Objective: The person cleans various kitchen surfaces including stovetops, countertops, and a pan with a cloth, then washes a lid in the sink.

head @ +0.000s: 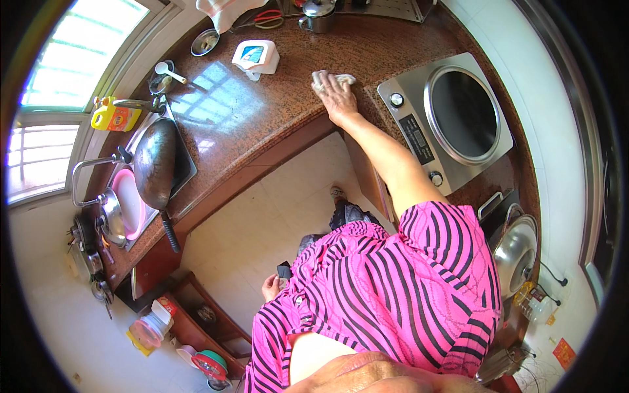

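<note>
Palm down on the speckled brown stone countertop (295, 44), my right hand (335, 96) presses on a crumpled pale cloth (345, 79). Part of the cloth shows beyond the fingers; the rest is under the hand. To the right of that hand sits a steel induction cooker (444, 123) with a round black plate and two knobs. A white lidded plastic box (255, 56) stands on the counter to its left. Down at my waist is my left hand (271, 288), beside a small black object (283, 269). Whether the fingers hold that object cannot be made out.
A wok (156, 164) rests over the sink at left, its handle past the counter edge. A pink basin (129, 204), a faucet (91, 164) and a yellow jug (115, 115) are near it. A lidded steel mug (318, 19) stands at the back; a large lid (516, 253) is right.
</note>
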{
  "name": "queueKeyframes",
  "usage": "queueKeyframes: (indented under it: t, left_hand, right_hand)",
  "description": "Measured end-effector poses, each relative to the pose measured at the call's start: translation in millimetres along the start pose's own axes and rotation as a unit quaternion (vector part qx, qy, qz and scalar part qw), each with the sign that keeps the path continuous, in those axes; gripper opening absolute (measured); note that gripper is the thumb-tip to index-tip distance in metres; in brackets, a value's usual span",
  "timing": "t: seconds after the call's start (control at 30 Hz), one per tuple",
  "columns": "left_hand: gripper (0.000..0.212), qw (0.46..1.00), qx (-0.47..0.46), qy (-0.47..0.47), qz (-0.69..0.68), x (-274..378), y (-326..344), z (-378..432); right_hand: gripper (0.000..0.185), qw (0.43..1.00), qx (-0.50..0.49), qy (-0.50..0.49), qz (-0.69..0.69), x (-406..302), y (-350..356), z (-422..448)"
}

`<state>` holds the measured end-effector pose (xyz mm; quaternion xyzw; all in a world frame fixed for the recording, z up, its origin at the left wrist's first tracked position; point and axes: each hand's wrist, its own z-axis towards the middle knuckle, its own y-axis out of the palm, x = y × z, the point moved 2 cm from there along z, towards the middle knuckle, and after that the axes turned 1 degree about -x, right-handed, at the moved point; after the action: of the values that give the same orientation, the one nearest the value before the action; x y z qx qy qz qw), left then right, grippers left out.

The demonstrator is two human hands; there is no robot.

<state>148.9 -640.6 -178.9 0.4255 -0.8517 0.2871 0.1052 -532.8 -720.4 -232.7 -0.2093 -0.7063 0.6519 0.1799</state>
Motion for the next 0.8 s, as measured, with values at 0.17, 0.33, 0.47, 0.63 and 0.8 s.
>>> queueKeyframes:
  t: [0.17,0.33,0.47,0.63,0.8]
  left_hand:
    - [0.03,0.994,-0.044,0.033,0.098,-73.6,-6.9,55.7]
    - [0.028,0.986,-0.023,0.053,0.157,-49.2,-27.5,105.7]
    - [0.026,0.983,-0.022,0.086,0.161,54.6,-44.5,150.1]
    - [0.028,0.995,-0.052,0.079,0.02,134.7,-65.5,189.2]
    - [0.027,0.992,-0.038,0.078,0.096,162.2,-113.7,179.0]
  right_hand:
    - [0.04,0.969,0.038,-0.188,0.153,27.9,-31.6,-2.6]
    - [0.02,0.978,0.191,0.022,0.076,48.8,-139.7,-13.5]
    - [0.042,0.991,0.036,0.132,0.008,71.4,-110.0,-18.4]
    - [0.055,0.957,0.146,0.132,0.215,36.6,-101.8,22.7]
    - [0.083,0.96,-0.036,0.227,0.157,22.7,-3.0,32.1]
